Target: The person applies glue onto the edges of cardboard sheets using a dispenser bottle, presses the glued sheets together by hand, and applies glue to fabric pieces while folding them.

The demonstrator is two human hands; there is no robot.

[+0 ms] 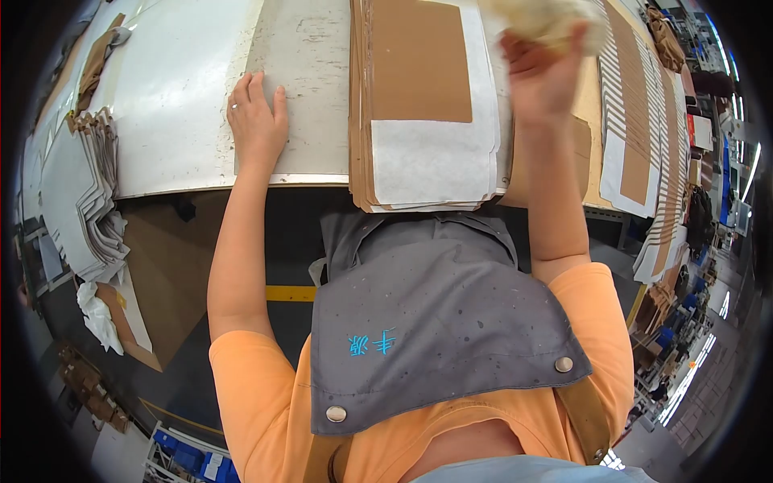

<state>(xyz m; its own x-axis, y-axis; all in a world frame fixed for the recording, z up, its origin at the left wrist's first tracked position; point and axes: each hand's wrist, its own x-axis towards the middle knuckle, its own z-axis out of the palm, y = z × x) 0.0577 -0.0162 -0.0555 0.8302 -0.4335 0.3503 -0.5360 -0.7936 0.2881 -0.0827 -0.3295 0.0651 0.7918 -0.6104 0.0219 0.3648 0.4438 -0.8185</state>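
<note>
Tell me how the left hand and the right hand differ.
The left hand rests back up on the white table, holding nothing; the right hand grips a pale thing, too blurred to name. The left hand looks sharp, while the right hand is partly smeared by motion. Both are ungloved.

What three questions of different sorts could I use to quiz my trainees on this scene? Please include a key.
1. True or false: The left hand lies on the pale tabletop, to the left of the stack of brown-and-white sheets.
2. Choose one. The lettering on the apron is: a) red, b) blue, c) white.
3. Short answer: Which hand holds the blurred, pale thing?

Key: 1. True. 2. b. 3. The right hand.
</note>
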